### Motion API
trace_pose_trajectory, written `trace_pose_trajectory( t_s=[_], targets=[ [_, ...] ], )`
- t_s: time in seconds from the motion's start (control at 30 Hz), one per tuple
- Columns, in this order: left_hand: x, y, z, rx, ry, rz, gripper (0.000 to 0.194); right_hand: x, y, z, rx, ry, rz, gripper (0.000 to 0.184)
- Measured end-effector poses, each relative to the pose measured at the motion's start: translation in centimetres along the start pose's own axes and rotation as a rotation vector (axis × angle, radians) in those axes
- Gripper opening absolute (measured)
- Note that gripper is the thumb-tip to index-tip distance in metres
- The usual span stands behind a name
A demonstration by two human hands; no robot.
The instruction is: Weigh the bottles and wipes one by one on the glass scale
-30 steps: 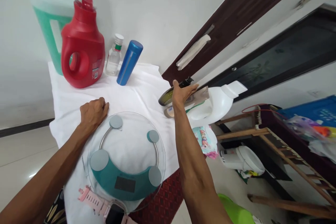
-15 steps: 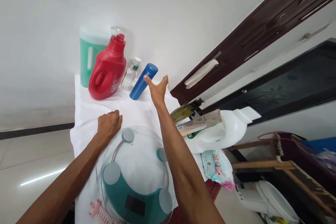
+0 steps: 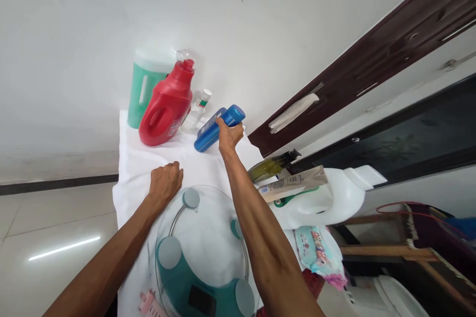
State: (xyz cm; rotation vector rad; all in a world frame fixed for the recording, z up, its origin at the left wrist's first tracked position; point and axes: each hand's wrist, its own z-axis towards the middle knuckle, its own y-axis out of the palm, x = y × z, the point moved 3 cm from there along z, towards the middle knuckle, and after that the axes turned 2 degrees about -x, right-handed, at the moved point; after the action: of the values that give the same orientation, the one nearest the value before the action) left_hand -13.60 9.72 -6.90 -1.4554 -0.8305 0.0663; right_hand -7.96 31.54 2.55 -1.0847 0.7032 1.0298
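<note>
My right hand (image 3: 229,136) is closed around the upper part of a blue bottle (image 3: 212,135), which leans to the right over the white cloth. Another blue shape with pale print shows just behind it, largely covered. My left hand (image 3: 166,181) rests as a fist on the cloth, near the far edge of a round glass bathroom scale (image 3: 193,270); nothing shows in it. Left of the blue bottle stand a clear glass bottle (image 3: 194,114) with a white cap, a red detergent jug (image 3: 167,104) and a jug of green liquid (image 3: 138,94).
Right of my forearm are a dark green pump bottle (image 3: 271,166), a beige flat pack (image 3: 293,183), a large white jug (image 3: 334,198) and a wipes pack (image 3: 316,250). A pink strap-like object (image 3: 150,303) lies beside the scale. A wall rises behind the table.
My right hand, open beside the blue bottle before, has closed on it, and the bottle leans further right. My left hand stays as a fist on the cloth. The view has shifted slightly.
</note>
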Motion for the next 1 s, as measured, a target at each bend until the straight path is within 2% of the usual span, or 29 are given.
trace_pose_trajectory(
  t_s=[0.13,0.23,0.3,0.43,0.53,0.63,0.73,1.0],
  targets=[
    [-0.1,0.1,0.0,0.018,0.001,0.014,0.042,-0.3,-5.1,-1.2,0.016,-0.122,0.092,0.043],
    [-0.1,0.1,-0.1,0.053,-0.004,0.038,0.042,-1.8,-10.6,-3.1,-0.005,-0.281,0.154,0.051],
    [0.0,0.1,-0.1,0.064,-0.006,0.057,0.043,-3.0,-14.6,-5.1,-0.052,-0.341,0.187,0.049],
    [0.0,0.0,0.0,0.061,-0.016,0.074,0.044,-4.4,-21.5,-10.5,-0.116,-0.340,0.173,0.040],
    [-0.1,0.1,0.1,0.083,-0.019,0.071,0.043,-4.1,-25.0,-14.9,-0.130,-0.281,0.081,0.037],
    [-0.3,0.2,0.2,0.112,-0.021,0.078,0.041,-3.3,-26.6,-18.5,-0.171,-0.230,0.056,0.039],
    [-0.3,0.1,0.2,0.123,-0.026,0.092,0.040,-2.6,-26.7,-20.9,-0.230,-0.175,0.100,0.034],
    [-0.2,-0.4,0.1,0.121,-0.038,0.078,0.038,-0.6,-25.9,-23.6,-0.228,-0.142,0.107,0.040]
  ],
)
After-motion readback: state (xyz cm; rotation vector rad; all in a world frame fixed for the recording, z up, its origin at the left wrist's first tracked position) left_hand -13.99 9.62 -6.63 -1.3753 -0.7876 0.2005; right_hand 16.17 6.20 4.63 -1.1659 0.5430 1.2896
